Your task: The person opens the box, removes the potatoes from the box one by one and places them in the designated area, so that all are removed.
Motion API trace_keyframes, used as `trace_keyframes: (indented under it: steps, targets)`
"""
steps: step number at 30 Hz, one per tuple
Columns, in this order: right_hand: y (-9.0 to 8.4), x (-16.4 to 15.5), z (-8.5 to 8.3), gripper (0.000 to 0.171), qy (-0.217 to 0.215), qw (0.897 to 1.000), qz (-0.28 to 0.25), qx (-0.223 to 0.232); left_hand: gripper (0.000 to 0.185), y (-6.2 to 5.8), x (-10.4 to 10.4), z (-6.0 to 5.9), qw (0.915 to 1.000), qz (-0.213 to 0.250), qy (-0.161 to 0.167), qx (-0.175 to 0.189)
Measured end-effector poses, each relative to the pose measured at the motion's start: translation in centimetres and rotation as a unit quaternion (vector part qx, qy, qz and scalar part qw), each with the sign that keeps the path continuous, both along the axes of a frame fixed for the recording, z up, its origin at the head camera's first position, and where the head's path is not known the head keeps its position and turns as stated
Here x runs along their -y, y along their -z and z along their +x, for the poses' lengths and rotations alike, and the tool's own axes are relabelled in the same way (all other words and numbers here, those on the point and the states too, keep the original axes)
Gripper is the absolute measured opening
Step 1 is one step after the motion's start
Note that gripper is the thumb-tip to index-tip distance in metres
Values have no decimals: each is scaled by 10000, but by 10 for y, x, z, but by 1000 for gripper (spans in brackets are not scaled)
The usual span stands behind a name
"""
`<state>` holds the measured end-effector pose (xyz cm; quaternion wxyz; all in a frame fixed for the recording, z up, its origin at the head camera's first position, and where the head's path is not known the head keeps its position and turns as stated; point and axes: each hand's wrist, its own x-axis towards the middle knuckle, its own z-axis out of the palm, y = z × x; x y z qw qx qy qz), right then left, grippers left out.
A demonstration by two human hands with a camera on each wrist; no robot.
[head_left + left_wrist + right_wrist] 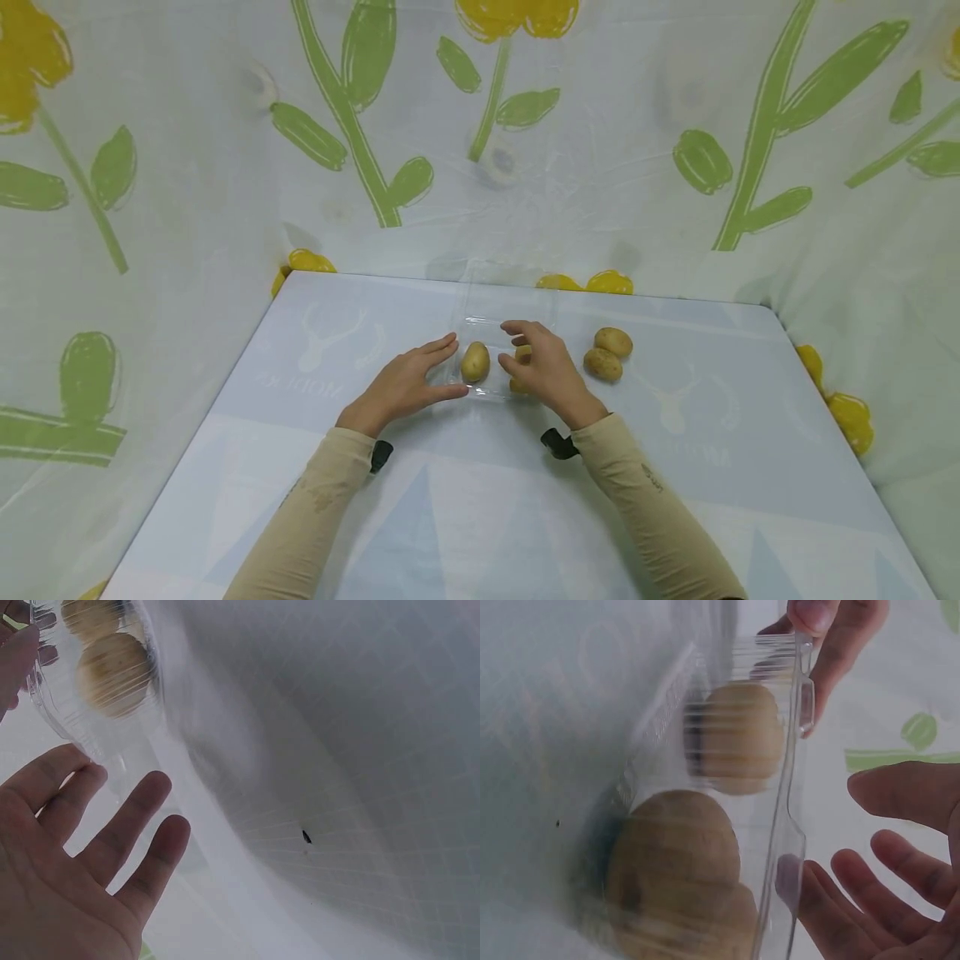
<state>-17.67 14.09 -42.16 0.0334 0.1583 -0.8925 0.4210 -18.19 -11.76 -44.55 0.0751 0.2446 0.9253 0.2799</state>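
A clear plastic clamshell box [495, 385] lies on the table, its transparent lid [510, 296] tipped back. One potato [475, 362] sits at its left end; at the right, two potatoes [675, 862] lie together, partly hidden by my right hand in the head view. My left hand [405, 383] is spread at the box's left end, fingers extended, with fingertips at the rim in the left wrist view. Over the right end is my right hand [551, 371], thumb apart from loosely bent fingers, gripping nothing visible. One of its fingertips is by the rim in the right wrist view.
Two more potatoes [607, 354] rest on the table right of the box. The pale table [480, 517] ends at a back edge close behind the lid, against a flower-printed curtain [600, 183].
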Motion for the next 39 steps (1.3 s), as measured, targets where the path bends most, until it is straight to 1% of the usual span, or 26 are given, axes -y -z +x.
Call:
trace_keyframes:
  steps: [7,14,21,26,31,36,39]
  targets:
    - [5,11,-6,51,-200,9995,97,213,89,0,1,0,10000,52,43,-37]
    - [8,20,-9,54,-221,9982,21,556,89,-2,1,1,10000,13,22,-17]
    - [13,26,-13,57,-236,9970,405,616,89,0,1,-1,9999,76,54,-73]
    - [16,28,-14,59,-225,9965,426,688,90,1,2,-1,9999,96,59,-99]
    - [16,31,-14,62,-197,9957,533,727,90,1,2,-1,9999,114,48,-103]
    - [16,36,-16,63,-104,9921,676,1052,90,2,2,-1,9999,116,49,-95]
    - [18,37,-18,63,-41,9890,891,1184,90,2,2,-1,9999,94,50,-87]
